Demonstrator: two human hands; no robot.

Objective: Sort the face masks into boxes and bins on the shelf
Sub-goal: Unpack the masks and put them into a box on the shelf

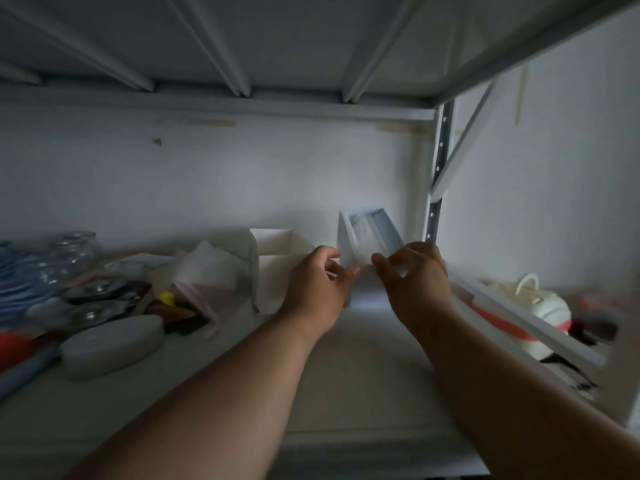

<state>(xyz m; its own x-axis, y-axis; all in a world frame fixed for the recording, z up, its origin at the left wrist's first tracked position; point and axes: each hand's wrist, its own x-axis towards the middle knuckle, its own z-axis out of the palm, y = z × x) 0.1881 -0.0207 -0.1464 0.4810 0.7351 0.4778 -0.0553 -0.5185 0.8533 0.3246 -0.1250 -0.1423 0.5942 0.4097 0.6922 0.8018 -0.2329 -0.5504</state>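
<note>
Both hands reach deep into a dim shelf. The left hand has its fingers curled, and its fingertips meet the lower edge of a pale blue and white box that stands tilted just beyond it. Whether they truly pinch the box is blurred and hard to tell. The right hand, just beside the left one, pinches the near right corner of the same box between thumb and forefinger. The box's open top faces the person, and pale blue sheets inside it may be face masks, though the blur leaves that unsure. Left of the left hand, touching distance away, stands an open white box with a crumpled white bag beside it. Further left lie a smooth white case and several glass jars. Right of the right hand, past the shelf's edge, sits a white and red appliance.
</note>
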